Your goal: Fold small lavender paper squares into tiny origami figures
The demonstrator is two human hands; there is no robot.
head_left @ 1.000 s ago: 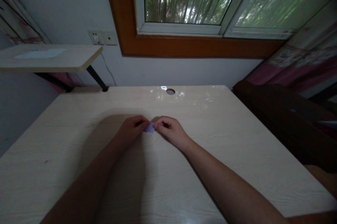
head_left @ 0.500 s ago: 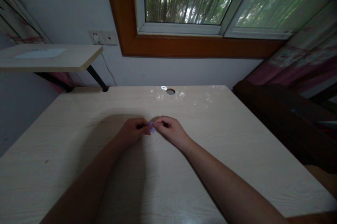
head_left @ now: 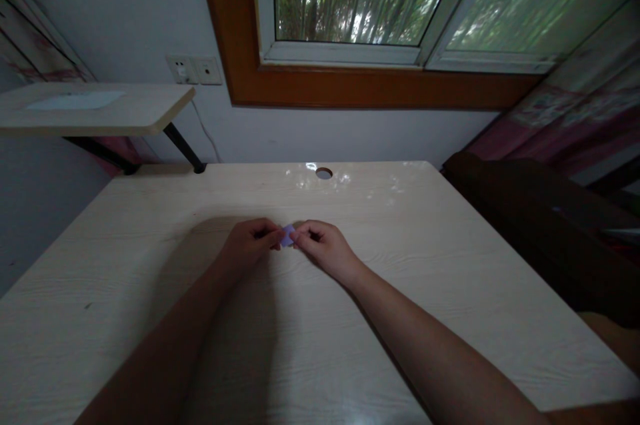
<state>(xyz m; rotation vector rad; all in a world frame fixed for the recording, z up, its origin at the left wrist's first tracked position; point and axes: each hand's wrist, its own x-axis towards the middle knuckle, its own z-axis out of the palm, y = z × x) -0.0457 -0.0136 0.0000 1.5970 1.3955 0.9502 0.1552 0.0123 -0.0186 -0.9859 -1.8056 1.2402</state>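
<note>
A small piece of purple paper point(head_left: 287, 236) is pinched between my two hands over the middle of the pale wooden desk point(head_left: 320, 325). My left hand point(head_left: 253, 238) is closed, thumb and fingertips on the paper's left edge. On its right edge, the thumb and forefinger of my right hand point(head_left: 323, 242) press together. Fingertips cover both sides of the piece, so its full outline and any folds are hidden.
A raised shelf point(head_left: 150, 120) on black legs stands at the desk's back left, with a white sheet point(head_left: 75, 100) on top. A round cable hole point(head_left: 324, 173) lies near the back edge. Behind are a wall socket point(head_left: 194, 70) and a window with an orange-brown frame point(head_left: 350, 88).
My left hand has shifted slightly to the left and up, and more of the purple paper shows between the hands. My right hand has hardly moved.
</note>
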